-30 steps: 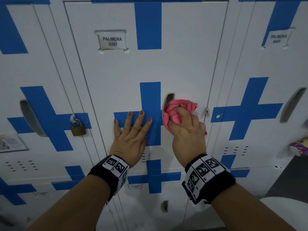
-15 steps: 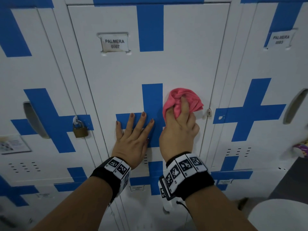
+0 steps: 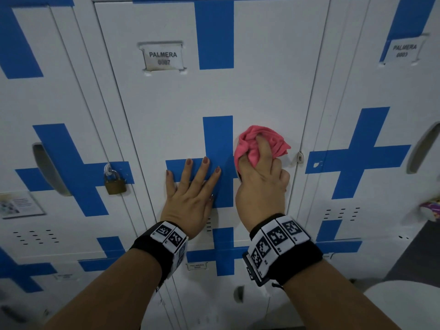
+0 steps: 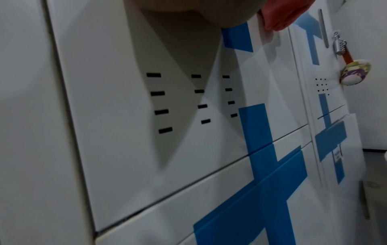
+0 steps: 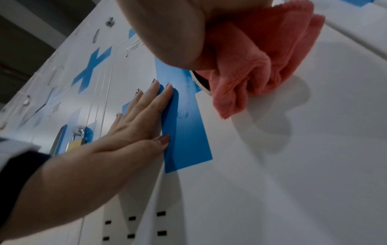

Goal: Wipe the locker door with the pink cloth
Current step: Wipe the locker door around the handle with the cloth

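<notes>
Right now the pink cloth (image 3: 260,145) sits bunched in the right hand (image 3: 262,184), fingers curled round it, pressed against the locker door (image 3: 262,86) just right of the blue cross (image 3: 217,160), over the handle recess. Beside it, the left hand (image 3: 190,198) lies flat on the door, fingers straight and spread across the cross's horizontal bar, holding nothing.

1. The locker door (image 3: 262,86) is standing shut, white with a blue cross.
2. The pink cloth (image 3: 273,142) is lying bunched against it, just right of the cross.
</notes>
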Demonstrator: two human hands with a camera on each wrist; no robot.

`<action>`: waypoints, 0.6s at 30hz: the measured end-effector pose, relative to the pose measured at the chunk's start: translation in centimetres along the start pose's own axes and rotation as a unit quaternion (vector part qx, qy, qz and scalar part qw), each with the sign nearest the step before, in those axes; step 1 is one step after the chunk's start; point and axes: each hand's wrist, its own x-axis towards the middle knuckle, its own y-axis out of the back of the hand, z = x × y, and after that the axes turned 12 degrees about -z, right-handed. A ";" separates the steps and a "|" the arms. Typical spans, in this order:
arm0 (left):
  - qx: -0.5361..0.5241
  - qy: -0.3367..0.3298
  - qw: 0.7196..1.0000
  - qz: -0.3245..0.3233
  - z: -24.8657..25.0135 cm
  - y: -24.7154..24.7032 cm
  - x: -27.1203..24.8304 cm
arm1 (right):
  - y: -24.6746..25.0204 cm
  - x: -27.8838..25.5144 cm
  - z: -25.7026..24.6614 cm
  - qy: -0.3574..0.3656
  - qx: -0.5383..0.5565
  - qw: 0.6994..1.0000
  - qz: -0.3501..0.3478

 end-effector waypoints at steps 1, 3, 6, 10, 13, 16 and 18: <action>0.000 0.000 1.000 0.000 0.0 0.0 0.0 | 0.0 -0.1 0.3 0.013 -0.010 1.000 -0.001; -0.001 -0.002 1.000 -0.001 0.0 0.0 0.0 | 0.2 -0.2 1.1 0.047 -0.037 0.998 -0.004; -0.004 0.000 1.000 -0.006 0.0 0.1 0.0 | 0.6 -0.2 2.8 0.118 -0.086 0.989 -0.010; -0.003 0.003 1.000 -0.015 0.0 0.5 0.0 | 1.1 0.0 4.7 0.187 -0.140 0.972 -0.032; -0.002 0.003 1.000 -0.025 0.0 0.6 0.0 | 1.3 -0.4 5.2 0.221 -0.176 0.958 -0.046; -0.001 0.006 1.000 -0.030 0.0 0.5 0.1 | 1.4 -0.9 5.3 0.233 -0.185 0.952 -0.064; -0.002 0.005 1.000 -0.031 0.0 0.6 0.1 | 1.5 -1.1 5.1 0.227 -0.197 0.950 -0.082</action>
